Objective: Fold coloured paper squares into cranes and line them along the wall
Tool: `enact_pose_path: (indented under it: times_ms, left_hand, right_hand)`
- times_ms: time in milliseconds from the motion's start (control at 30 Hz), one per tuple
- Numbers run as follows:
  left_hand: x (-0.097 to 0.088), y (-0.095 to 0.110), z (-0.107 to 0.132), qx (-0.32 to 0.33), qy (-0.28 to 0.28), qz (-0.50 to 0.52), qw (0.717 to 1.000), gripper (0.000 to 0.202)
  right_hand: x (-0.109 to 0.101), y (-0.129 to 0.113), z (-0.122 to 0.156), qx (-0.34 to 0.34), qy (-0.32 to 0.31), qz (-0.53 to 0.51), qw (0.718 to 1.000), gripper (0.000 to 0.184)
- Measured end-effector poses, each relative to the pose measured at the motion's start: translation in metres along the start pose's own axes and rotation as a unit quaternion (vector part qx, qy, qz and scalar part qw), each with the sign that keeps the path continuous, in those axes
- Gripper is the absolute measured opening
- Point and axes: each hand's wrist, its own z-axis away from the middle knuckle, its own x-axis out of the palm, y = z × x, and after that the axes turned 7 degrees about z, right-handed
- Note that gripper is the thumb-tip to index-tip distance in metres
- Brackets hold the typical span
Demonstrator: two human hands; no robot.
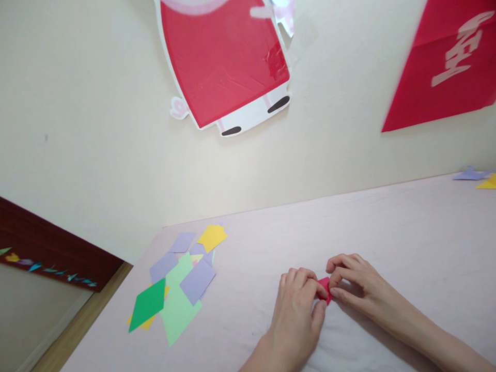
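A small piece of red paper [324, 283] sits between my two hands, low in the view and right of the middle. My left hand [296, 305] grips it from the left, with thumb and fingers closed on its edge. From the right, my right hand [356, 284] pinches the other edge between thumb and index finger. The paper looks folded, but my fingers cover much of it. Both hands are just over the pale pink sheet [248, 279].
Sheets of coloured paper lie at the left: a green piece [148, 305], a light green piece [179, 315], a purple piece [198, 281] and a yellow piece [212, 237]. More purple paper [470, 174] lies far right. Behind stands a wall [116, 155] with a red cartoon cutout [228, 62].
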Motion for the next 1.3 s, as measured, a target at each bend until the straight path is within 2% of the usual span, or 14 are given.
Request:
enact_pose_path:
  times_ms: [133,233,367,467,667,833,967,1067,1300]
  left_hand:
    - [-0.001,0.004,0.009,0.015,-0.003,-0.032,0.999,0.022]
    - [-0.004,0.001,0.018,0.072,-0.011,-0.113,0.991,0.028]
    - [-0.003,-0.006,0.026,0.151,0.024,-0.205,0.967,0.025]
    - [0.002,-0.008,0.026,0.18,0.053,-0.236,0.954,0.022]
    - [0.01,-0.004,0.023,0.187,0.085,-0.25,0.946,0.025]
    - [0.014,-0.005,0.025,0.2,0.09,-0.281,0.934,0.028]
    - [0.014,-0.003,0.025,0.2,0.102,-0.284,0.932,0.039]
    - [0.012,-0.001,0.025,0.198,0.099,-0.283,0.933,0.044]
    - [0.011,-0.003,0.026,0.196,0.078,-0.28,0.937,0.043]
  right_hand:
    - [0.002,-0.003,0.0,0.013,0.008,0.007,1.0,0.016]
    - [0.004,-0.004,-0.001,0.017,0.015,0.019,1.0,0.013]
    - [0.007,-0.006,-0.001,0.017,0.023,0.033,0.999,0.012]
    - [0.007,-0.006,-0.001,0.019,0.024,0.038,0.999,0.012]
    - [0.007,-0.007,-0.002,0.022,0.021,0.046,0.999,0.011]
    - [0.007,-0.008,-0.002,0.023,0.025,0.046,0.998,0.011]
    - [0.007,-0.009,-0.002,0.027,0.021,0.047,0.998,0.012]
    - [0.007,-0.01,-0.002,0.026,0.021,0.05,0.998,0.012]
    - [0.008,-0.01,-0.002,0.029,0.031,0.054,0.998,0.012]
